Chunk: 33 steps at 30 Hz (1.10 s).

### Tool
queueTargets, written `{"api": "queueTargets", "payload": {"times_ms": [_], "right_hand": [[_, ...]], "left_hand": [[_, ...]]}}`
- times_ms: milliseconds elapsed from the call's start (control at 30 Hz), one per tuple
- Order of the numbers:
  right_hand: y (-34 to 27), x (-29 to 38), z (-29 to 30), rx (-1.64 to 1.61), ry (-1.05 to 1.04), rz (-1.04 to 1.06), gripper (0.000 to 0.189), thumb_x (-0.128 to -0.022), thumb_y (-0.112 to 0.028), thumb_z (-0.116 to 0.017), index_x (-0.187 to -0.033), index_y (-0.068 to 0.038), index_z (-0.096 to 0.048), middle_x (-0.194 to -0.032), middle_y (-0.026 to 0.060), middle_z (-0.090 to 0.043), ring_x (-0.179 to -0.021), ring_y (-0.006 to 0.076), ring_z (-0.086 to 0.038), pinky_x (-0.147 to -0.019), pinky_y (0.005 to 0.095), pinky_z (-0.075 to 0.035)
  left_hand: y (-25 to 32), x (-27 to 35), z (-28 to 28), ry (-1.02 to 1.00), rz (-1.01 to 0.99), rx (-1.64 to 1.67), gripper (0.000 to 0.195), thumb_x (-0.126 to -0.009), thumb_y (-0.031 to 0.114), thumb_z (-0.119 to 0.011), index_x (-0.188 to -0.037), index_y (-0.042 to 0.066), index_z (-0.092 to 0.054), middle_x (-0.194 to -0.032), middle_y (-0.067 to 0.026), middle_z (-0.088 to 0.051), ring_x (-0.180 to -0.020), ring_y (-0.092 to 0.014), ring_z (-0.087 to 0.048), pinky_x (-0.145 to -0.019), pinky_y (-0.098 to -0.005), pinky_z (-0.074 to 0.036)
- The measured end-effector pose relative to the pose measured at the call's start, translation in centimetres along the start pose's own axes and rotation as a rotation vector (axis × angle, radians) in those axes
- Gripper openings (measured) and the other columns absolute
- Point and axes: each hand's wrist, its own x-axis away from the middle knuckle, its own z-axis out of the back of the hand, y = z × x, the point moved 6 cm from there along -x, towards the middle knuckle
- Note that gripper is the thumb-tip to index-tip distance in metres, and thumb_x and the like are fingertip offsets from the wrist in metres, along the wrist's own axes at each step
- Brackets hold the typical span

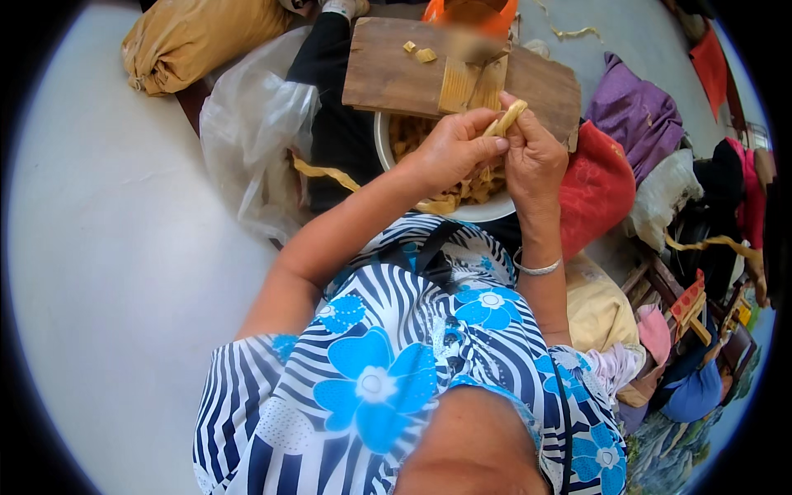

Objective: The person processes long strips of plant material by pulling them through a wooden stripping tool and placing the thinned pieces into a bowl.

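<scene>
My left hand (467, 145) and my right hand (537, 154) meet above a white basin (486, 214). Between their fingertips is a folded pale yellow strip (508, 119), pinched from both sides. Loose yellow-brown pieces (486, 189) fill the basin below, partly hidden by my hands and left forearm. Across the basin's far side lies a worn wooden board (390, 77). Two small folded yellow pieces (426, 55) rest on it, beside a lighter wooden block (458, 86). Another length of yellow strip (325, 173) trails out left of my left forearm.
An orange container (436, 9), partly blurred, stands beyond the board. Clear plastic sheeting (253, 130) and a tan sack (204, 37) are at the left. Red cloth (597, 182) and a purple bundle (637, 114) lie to the right. Another person's hand (756, 275) shows at the far right.
</scene>
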Motion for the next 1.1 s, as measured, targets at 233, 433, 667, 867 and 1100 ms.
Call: {"api": "queueTargets", "payload": {"times_ms": [233,433,667,867,1100], "right_hand": [[3.9,2.0,-0.8,0.137,-0.172,-0.065,0.013,-0.087,-0.016,-0.06,-0.093,-0.009,-0.069,-0.078,0.0093,-0.066,-0.069,0.0263,-0.063,-0.062,0.0331,-0.049],[8.7,8.2,-5.3,-1.058,-0.375,-0.931,0.026,-0.096,-0.022,-0.051,-0.106,0.0,-0.061,-0.097,0.003,-0.063,-0.088,0.0163,-0.061,-0.075,0.0316,-0.049],[7.4,7.0,-5.1,-1.239,-0.306,-0.862,0.028,-0.088,-0.008,-0.056,-0.113,0.003,-0.058,-0.11,0.0074,-0.061,-0.099,0.0183,-0.059,-0.089,0.0318,-0.046],[3.5,2.9,-0.9,-0.054,-0.089,-0.045,0.013,-0.083,-0.001,-0.058,-0.09,0.004,-0.067,-0.117,0.0086,-0.055,-0.106,0.0187,-0.053,-0.09,0.0291,-0.042],[3.6,2.0,-0.7,-0.532,0.129,-0.266,0.013,-0.085,-0.005,-0.06,-0.088,0.005,-0.068,-0.117,0.0082,-0.054,-0.103,0.0177,-0.053,-0.087,0.0273,-0.043]], "left_hand": [[-0.5,0.3,1.2,0.241,-0.464,-1.26,0.014,-0.081,0.009,-0.058,-0.094,0.007,-0.062,-0.076,-0.0071,-0.059,-0.062,-0.02,-0.056,-0.055,-0.0316,-0.045],[-1.0,2.4,0.1,0.288,-0.764,-1.169,0.033,-0.072,0.009,-0.062,-0.104,0.008,-0.062,-0.095,-0.0103,-0.063,-0.081,-0.029,-0.06,-0.07,-0.0357,-0.05],[-0.7,2.2,-0.3,0.227,-0.576,-0.804,0.027,-0.08,0.011,-0.06,-0.106,0.003,-0.059,-0.101,-0.0144,-0.061,-0.089,-0.033,-0.057,-0.076,-0.0375,-0.047],[-0.6,-0.9,0.8,0.245,-0.332,-0.887,0.019,-0.086,0.018,-0.055,-0.091,0.0,-0.057,-0.079,-0.0151,-0.059,-0.07,-0.034,-0.057,-0.065,-0.0392,-0.046],[-3.1,0.9,0.5,0.169,0.098,0.017,0.025,-0.094,0.021,-0.049,-0.081,0.001,-0.056,-0.064,-0.0021,-0.053,-0.052,-0.011,-0.047,-0.048,-0.0269,-0.038]]}}
